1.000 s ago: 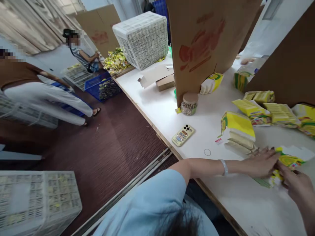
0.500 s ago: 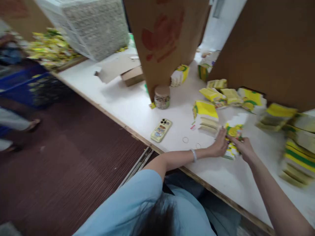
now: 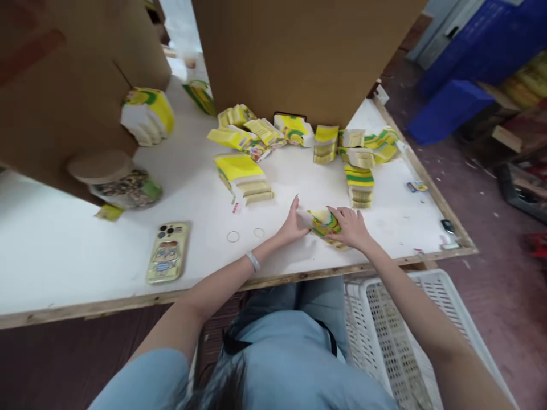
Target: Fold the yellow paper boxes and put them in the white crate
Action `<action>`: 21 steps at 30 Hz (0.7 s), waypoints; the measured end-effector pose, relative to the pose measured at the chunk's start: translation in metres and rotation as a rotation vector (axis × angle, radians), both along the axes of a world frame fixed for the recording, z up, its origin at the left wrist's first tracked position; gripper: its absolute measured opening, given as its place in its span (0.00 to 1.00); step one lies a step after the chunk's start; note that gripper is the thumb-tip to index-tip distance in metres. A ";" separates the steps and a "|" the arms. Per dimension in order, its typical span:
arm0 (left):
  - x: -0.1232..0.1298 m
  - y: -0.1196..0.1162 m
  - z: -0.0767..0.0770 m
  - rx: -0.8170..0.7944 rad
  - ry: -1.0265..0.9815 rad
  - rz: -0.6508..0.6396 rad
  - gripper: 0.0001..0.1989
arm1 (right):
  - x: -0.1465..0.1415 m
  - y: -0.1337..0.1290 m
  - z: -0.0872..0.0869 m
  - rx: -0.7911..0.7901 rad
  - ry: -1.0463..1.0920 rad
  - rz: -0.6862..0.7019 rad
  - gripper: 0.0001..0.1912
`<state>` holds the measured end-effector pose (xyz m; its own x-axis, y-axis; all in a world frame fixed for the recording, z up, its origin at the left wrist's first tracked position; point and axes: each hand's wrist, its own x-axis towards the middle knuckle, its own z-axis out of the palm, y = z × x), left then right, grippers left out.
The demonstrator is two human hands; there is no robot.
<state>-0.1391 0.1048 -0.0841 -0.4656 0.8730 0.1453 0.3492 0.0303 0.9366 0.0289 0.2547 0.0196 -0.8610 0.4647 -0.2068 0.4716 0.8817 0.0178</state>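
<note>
A yellow, green and white printed packet (image 3: 323, 225), possibly several stacked, lies before me near the table's front edge. My right hand (image 3: 351, 229) grips its right side, thumb below and fingers over the top. At its left end is my left hand (image 3: 291, 226), fingers stretched and apart; whether it touches the packet is hard to tell. Two thin rubber bands, one nearer the phone (image 3: 233, 236) and one nearer my hand (image 3: 259, 233), lie to the left. Beyond my hands sit a fanned stack of yellow packets (image 3: 241, 171) and a banded-looking yellow-green stack (image 3: 359, 185).
A phone in a yellow case (image 3: 168, 253) lies left, near a lidded jar (image 3: 123, 185). Large cardboard boxes (image 3: 299, 57) stand at the back, with more yellow packets (image 3: 294, 130) before them. A white plastic basket (image 3: 367, 341) sits below the table's wooden edge (image 3: 294, 277).
My view has swung right, bringing in the table's right end and the basket. My left hand has loosened from the packet and its fingers have spread; the right hand still holds it.
</note>
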 end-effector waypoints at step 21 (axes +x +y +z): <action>0.015 0.015 0.000 0.046 -0.020 0.072 0.39 | 0.050 0.037 -0.010 -0.640 0.212 -0.620 0.30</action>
<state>-0.1246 0.1197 -0.0842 -0.5303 0.8297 0.1745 0.3291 0.0117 0.9442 0.0790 0.2916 0.0095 -0.5445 0.7078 -0.4500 0.8015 0.2811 -0.5278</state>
